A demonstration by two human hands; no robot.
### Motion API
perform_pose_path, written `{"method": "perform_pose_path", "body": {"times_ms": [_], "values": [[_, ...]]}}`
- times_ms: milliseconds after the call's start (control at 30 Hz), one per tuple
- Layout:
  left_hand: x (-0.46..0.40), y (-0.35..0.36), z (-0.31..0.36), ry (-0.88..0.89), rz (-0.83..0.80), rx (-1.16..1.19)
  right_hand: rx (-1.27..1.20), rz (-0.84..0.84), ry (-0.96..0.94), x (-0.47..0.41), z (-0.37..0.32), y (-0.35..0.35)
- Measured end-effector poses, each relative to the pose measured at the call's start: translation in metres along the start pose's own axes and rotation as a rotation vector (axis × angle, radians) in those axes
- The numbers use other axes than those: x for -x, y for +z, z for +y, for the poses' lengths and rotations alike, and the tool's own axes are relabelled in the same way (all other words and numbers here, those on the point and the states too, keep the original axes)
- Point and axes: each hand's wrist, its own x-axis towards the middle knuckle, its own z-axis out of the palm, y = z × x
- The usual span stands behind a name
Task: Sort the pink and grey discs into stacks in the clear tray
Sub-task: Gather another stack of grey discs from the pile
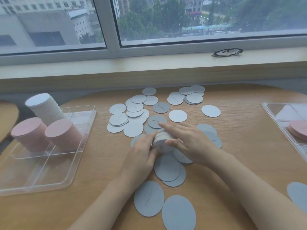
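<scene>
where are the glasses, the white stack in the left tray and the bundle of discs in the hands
glasses [227, 52], head view, on the near lens, on the window sill
white stack [40, 99], head view, on its top disc
bundle of discs [162, 137], head view, on its edge between left hand [142, 152] and right hand [189, 140]

My wooden surface [93, 205] carries loose grey discs [134, 112] scattered from its centre toward 12 o'clock, with more near me at 6 o'clock. A clear tray [41, 178] lies at 9 o'clock. A second clear tray [274, 112] lies at 3 o'clock.
</scene>
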Motion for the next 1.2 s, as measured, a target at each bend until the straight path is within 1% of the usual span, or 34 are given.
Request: {"method": "perform_pose_path", "body": {"times_ms": [100, 167, 233, 333, 433, 533, 567, 633, 700, 733, 800, 833, 933, 1100, 1200], "values": [[0.001, -0.001, 0.002, 0.062, 0.011, 0.0, -0.036, -0.015, 0.009, 0.0, 0.001, 0.004], [0.0, -0.002, 0.003, 0.09, 0.014, 0.028, -0.101, 0.02, 0.015, 0.0, 0.001, 0.006], [0.0, -0.006, 0.005, 0.067, 0.031, 0.13, -0.156, 0.05, 0.041, 0.001, 0.002, 0.007], [-0.002, -0.019, 0.009, 0.034, 0.118, 0.261, -0.195, 0.064, 0.075, 0.002, 0.003, 0.007], [-0.008, -0.031, 0.009, 0.012, 0.17, 0.237, -0.204, 0.074, 0.073, 0.003, 0.002, 0.006], [-0.021, -0.04, -0.002, -0.09, 0.185, 0.263, -0.206, 0.082, 0.068, 0.004, 0.002, 0.006], [-0.027, -0.043, -0.012, -0.123, 0.211, 0.22, -0.203, 0.084, 0.068, 0.004, 0.002, 0.006], [-0.043, -0.051, -0.034, -0.18, 0.238, -0.006, -0.204, 0.081, 0.073, 0.004, 0.001, 0.005], [-0.057, -0.06, -0.053, -0.267, 0.146, -0.23, -0.199, 0.074, 0.075, 0.003, 0.001, 0.005], [-0.062, -0.064, -0.059, -0.332, 0.081, -0.269, -0.196, 0.073, 0.076, 0.003, 0.001, 0.005], [-0.067, -0.068, -0.069, -0.414, -0.017, -0.273, -0.189, 0.07, 0.081, 0.004, 0.001, 0.005], [-0.068, -0.068, -0.073, -0.407, -0.033, -0.278, -0.184, 0.069, 0.081, 0.004, 0.001, 0.005], [-0.071, -0.072, -0.084, -0.339, -0.007, -0.33, -0.179, 0.074, 0.081, 0.004, 0.002, 0.005], [-0.078, -0.076, -0.091, -0.301, -0.018, -0.385, -0.176, 0.081, 0.073, 0.003, 0.001, 0.005], [-0.078, -0.076, -0.089, -0.294, 0.005, -0.429, -0.179, 0.089, 0.067, 0.004, 0.0, 0.005]]}}
